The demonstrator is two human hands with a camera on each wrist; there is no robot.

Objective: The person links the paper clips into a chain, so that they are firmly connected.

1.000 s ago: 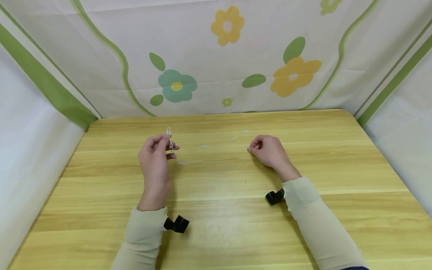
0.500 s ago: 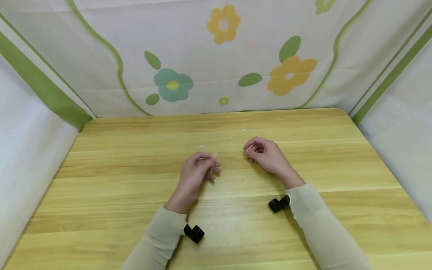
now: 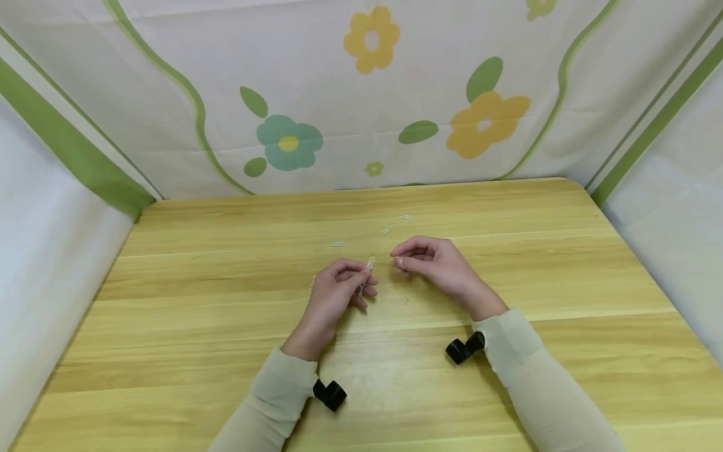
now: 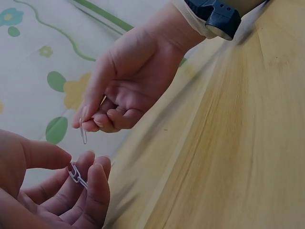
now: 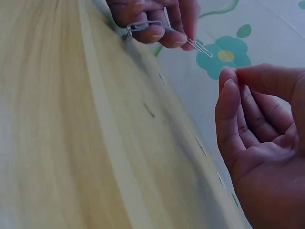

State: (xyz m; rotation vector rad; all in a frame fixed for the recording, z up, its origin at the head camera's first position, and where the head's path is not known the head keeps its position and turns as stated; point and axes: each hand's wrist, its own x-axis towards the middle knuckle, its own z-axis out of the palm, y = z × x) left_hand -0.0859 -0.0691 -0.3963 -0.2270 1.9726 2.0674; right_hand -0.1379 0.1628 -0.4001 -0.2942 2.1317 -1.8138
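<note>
My left hand (image 3: pixel 333 295) pinches a chain of linked white paper clips (image 3: pixel 370 263) between thumb and index finger. One clip sticks up past the fingertips, and in the right wrist view more links (image 5: pixel 143 25) run across the other fingers. Just to the right, my right hand (image 3: pixel 443 270) pinches a single paper clip (image 4: pixel 83 131), which points down from its fingertips in the left wrist view. A small gap separates the two hands. Beside the left hand's outer edge, part of another white clip (image 3: pixel 313 282) shows.
Three loose paper clips lie on the wooden table (image 3: pixel 169 314) beyond the hands: one at left (image 3: pixel 337 244), one in the middle (image 3: pixel 386 230) and one farther back (image 3: pixel 407 216). A small dark mark (image 3: pixel 406 301) is on the tabletop. A flowered cloth (image 3: pixel 361 107) hangs behind.
My left hand has come right and nearer with the clip chain, up close to the right hand. The right hand has shifted slightly left with its clip. The three loose clips stay put.
</note>
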